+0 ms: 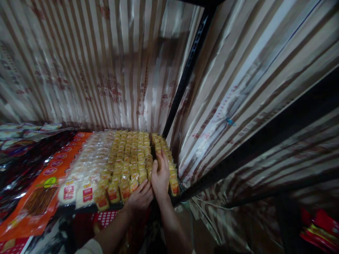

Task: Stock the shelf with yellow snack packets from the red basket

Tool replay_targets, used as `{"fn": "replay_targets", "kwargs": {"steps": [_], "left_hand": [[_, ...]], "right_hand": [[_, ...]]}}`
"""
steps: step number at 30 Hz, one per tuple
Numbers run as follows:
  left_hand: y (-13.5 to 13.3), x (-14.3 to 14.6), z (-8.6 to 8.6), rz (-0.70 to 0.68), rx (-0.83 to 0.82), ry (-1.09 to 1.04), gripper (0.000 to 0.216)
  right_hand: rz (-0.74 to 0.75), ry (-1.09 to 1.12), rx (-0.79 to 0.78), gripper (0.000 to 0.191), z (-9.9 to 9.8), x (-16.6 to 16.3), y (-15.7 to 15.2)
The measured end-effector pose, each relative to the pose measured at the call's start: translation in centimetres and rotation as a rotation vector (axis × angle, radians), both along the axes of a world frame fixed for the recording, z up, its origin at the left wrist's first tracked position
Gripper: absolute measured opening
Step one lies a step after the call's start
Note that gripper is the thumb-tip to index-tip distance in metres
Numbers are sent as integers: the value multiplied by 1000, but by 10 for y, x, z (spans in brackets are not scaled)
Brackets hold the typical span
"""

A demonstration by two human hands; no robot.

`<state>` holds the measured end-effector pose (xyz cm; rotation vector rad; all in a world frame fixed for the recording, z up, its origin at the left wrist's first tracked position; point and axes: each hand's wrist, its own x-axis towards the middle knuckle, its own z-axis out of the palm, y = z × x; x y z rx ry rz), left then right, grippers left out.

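Observation:
Rows of small yellow wrapped snack packets (128, 160) stand on a shelf in front of me, with red labels on the front ones. My left hand (140, 198) rests against the front end of these rows, its fingers stretched out towards the right. In the narrow gap at the right, my right hand (160, 176) reaches forward with fingers extended and the thumb apart. It lies along the rightmost yellow row (173, 181), touching the packets. Neither hand is visibly wrapped around a packet, and the right fingertips are partly lost in shadow.
To the left are white wrapped packets (86, 188), orange snack bags (39, 197) and dark shiny packages (29, 165). A black upright post (185, 77) stands behind the right corner. Striped plastic sheeting (106, 63) hangs behind, and a red basket (107, 218) is below.

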<state>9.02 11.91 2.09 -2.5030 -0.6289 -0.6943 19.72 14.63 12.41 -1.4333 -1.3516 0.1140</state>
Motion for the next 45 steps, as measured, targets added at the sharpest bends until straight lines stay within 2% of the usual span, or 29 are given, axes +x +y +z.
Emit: {"fn": "replay_targets", "kwargs": {"steps": [3,6,9,12,18,25,29,34,45], "left_hand": [[-3,0,5,42,-24,15,42],[-7,-1,14,100,-79,94,44],[-10,-3,21,111,-126,121,44],[-11,-3,24,99,-137,112,44],[-12,-3,28,91,-120,89,41],[-11,-3,24,79,-128,102,42],[-11,-4,20,73,-119,108,42],[-12,-4,20,78,-105,114,44],[-17,1,25,115,-34,104,38]], "right_hand": [[-95,-57,-22,34,-25,7,-53],[-149,-164,-40,33,-53,13,-89],[-166,-260,-64,32,-75,18,-106],[-176,-315,-96,32,-88,21,-109],[-180,-275,-147,34,-90,20,-100],[-150,-156,-100,33,-94,20,-95],[-152,-85,-102,38,-95,20,-92],[-164,-144,-108,47,-97,21,-87],[-166,-169,-117,49,-99,19,-89]]}}
